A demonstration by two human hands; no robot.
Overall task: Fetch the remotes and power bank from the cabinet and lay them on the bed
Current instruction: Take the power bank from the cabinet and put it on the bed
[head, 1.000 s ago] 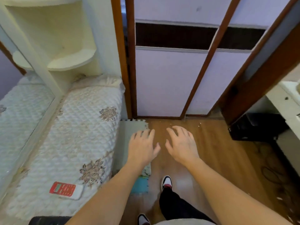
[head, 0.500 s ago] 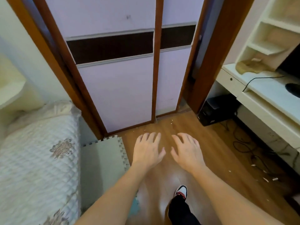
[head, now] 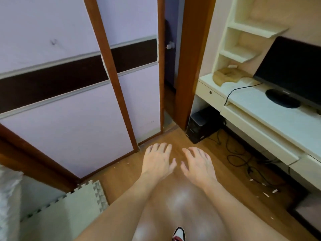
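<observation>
Both bare hands hang palm-down over the glossy brown wooden floor, side by side, and hold nothing. The left hand has its fingers straight and loosely spread. The right hand has its fingers fanned out in the same way. The two thumbs point toward each other, near but apart.

Just beyond the left fingertips, and stretching off to their left, stands the lilac sliding-door cabinet, framed in brown wood and crossed by a dark brown band. Straight ahead of the right fingertips, a narrow dark gap shows between the edge of the right panel and a broad brown post. Where the remotes and the power bank are, I cannot tell.

To the right of the right fingers a small black computer box sits on the floor, with thin black cables looping beside it. Above them runs a long white counter, which carries a flat black monitor on a round foot and a crumpled tan cloth. Cream stepped shelves rise behind the cloth.

Back from the left fingers, beside the left forearm, lies a grey-green foam puzzle mat. Further left, a blurred strip of the white quilted bed touches the frame's edge. Below the wrists, between the forearms, the toe of a white, black and red shoe shows.
</observation>
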